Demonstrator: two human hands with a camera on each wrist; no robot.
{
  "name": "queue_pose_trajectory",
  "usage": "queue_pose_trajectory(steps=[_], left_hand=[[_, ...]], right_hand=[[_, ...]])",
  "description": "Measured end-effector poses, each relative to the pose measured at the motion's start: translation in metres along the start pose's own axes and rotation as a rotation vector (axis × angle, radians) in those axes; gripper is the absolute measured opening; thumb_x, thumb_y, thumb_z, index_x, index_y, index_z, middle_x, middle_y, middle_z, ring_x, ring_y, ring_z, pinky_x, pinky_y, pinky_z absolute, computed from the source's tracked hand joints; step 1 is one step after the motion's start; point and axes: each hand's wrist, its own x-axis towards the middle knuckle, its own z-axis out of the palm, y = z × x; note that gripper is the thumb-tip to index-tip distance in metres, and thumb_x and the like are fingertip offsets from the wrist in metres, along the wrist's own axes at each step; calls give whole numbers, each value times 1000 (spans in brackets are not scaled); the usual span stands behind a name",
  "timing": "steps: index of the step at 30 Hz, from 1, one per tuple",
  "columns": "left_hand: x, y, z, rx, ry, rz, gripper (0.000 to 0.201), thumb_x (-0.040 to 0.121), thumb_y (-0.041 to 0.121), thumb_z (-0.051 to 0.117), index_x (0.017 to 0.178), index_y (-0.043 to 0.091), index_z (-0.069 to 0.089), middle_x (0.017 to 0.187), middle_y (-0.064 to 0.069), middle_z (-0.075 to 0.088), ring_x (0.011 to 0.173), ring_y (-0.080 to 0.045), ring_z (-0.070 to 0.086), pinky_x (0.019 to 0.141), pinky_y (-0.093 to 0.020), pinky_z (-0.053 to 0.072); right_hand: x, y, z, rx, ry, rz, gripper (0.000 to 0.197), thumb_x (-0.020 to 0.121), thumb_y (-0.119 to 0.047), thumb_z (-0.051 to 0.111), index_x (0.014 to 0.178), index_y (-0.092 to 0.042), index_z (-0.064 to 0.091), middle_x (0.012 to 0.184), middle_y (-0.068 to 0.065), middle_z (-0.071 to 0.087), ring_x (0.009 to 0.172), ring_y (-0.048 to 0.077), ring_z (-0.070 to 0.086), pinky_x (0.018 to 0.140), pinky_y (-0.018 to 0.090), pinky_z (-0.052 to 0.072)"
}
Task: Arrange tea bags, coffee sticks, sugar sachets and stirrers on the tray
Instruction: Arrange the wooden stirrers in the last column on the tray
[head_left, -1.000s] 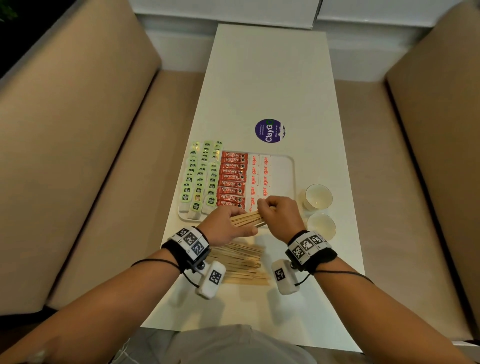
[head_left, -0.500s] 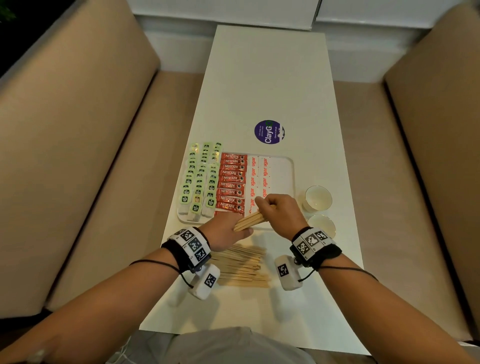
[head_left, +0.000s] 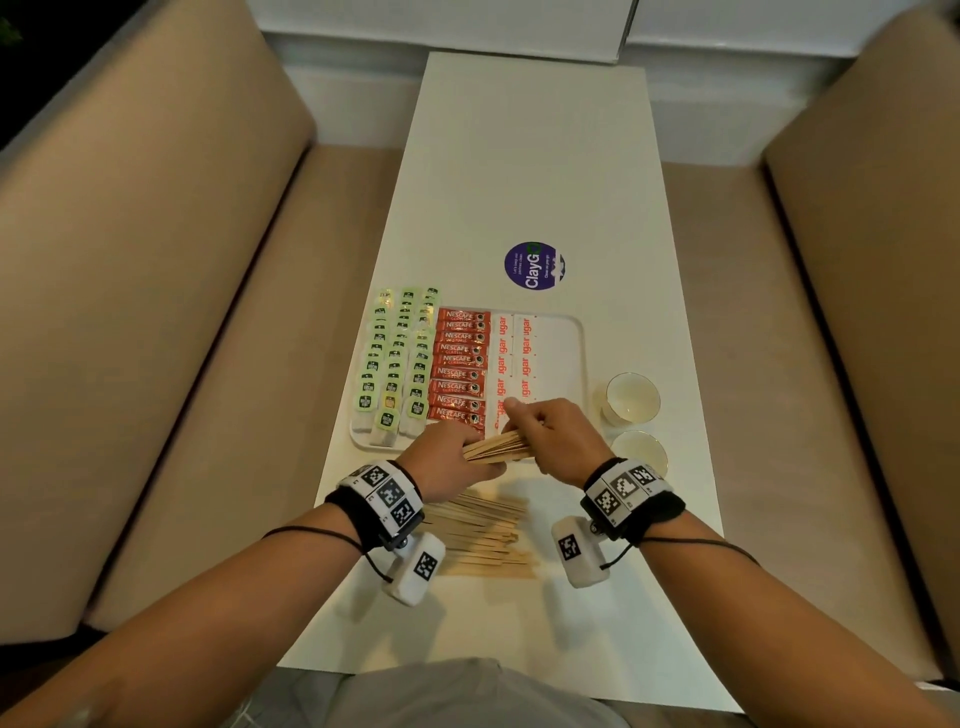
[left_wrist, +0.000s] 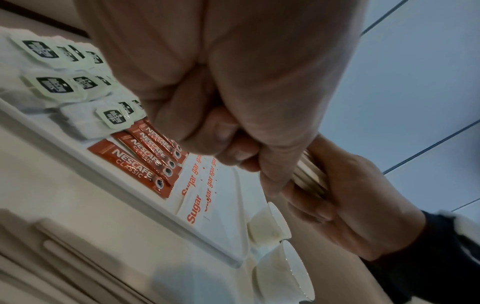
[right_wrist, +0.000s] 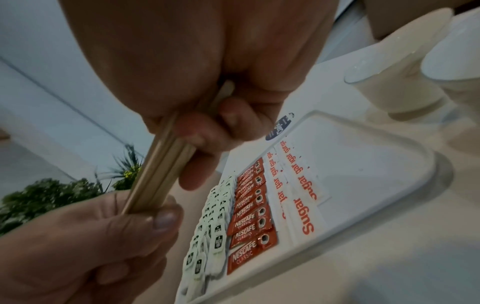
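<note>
A white tray (head_left: 574, 358) lies on the table with green-tagged tea bags (head_left: 397, 364) at its left, red coffee sticks (head_left: 460, 371) in the middle and white sugar sachets (head_left: 511, 358) to their right. Both hands hold one bundle of wooden stirrers (head_left: 496, 447) just above the tray's near edge. My left hand (head_left: 452, 460) grips its left end, my right hand (head_left: 556, 434) its right end. The bundle (right_wrist: 158, 172) runs between both fists in the right wrist view. A loose pile of stirrers (head_left: 483, 535) lies on the table between my wrists.
Two white cups (head_left: 631, 400) (head_left: 641, 452) stand right of the tray. A round purple sticker (head_left: 534, 265) lies beyond the tray. Beige bench seats flank the narrow white table (head_left: 519, 156).
Both hands have lifted the stirrer bundle slightly and tilted it, right end higher. The right hand has closed further round it. The pile on the table has not moved.
</note>
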Motion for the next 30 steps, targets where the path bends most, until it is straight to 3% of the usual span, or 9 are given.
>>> queue_pose_trajectory(steps=[4,8,13,17,21,23,27,28,30], left_hand=[[-1,-5,-5,47,-38,-19,21,84,43,74,85,22,76,74,-1,71,66,-17,66,61,-36,53],[-3,-3,-12,157,-40,-57,23,83,41,78,72,21,72,62,8,61,48,0,53,45,-12,34],[0,0,-11,259,-153,-73,35,80,47,78,85,13,76,76,-2,71,65,-15,62,52,-23,41],[2,5,-13,292,-187,-12,26,80,42,79,88,17,76,71,5,65,62,-9,56,53,-23,36],[5,-4,-16,145,-213,25,34,72,40,86,102,31,72,93,16,67,86,-3,63,72,-21,46],[5,-7,-21,22,-225,24,33,76,28,84,106,32,70,99,16,68,88,-2,64,77,-20,49],[7,0,-27,-310,-156,-40,18,90,3,64,106,11,69,88,4,65,58,-7,55,53,-18,43],[7,3,-25,-386,-127,-72,11,94,7,61,101,6,69,80,2,63,55,-7,51,50,-19,39],[12,6,-18,-375,-5,-81,28,100,28,56,88,7,69,69,0,60,57,-13,51,53,-28,40]], right_hand=[[-1,1,-8,-176,-151,-51,61,103,-58,39,79,-18,78,62,-4,66,47,3,47,55,19,37],[-7,-3,-13,-425,-291,-89,57,98,-67,40,79,-23,71,61,-8,62,52,4,52,54,19,40],[-8,-1,-4,-684,-427,-168,58,87,-76,53,90,-20,70,69,-4,66,62,13,62,57,27,48],[-11,2,11,-770,-386,-161,46,93,-63,57,98,-18,67,79,-1,68,70,17,63,63,31,50],[-13,11,16,-638,-378,-97,38,97,-56,56,99,-19,65,80,-2,65,70,15,61,62,29,45],[-14,14,14,-612,-351,-84,37,98,-54,55,100,-18,66,83,-1,66,70,15,60,63,29,46],[-13,17,15,-541,-263,-56,37,97,-51,56,97,-16,67,82,0,67,70,16,62,64,30,49],[-13,16,18,-520,-253,-55,36,97,-51,57,94,-16,66,81,-1,66,70,16,62,64,30,49],[-13,13,24,-479,-228,-62,33,97,-50,57,88,-19,62,79,-2,65,70,15,61,63,30,47]])
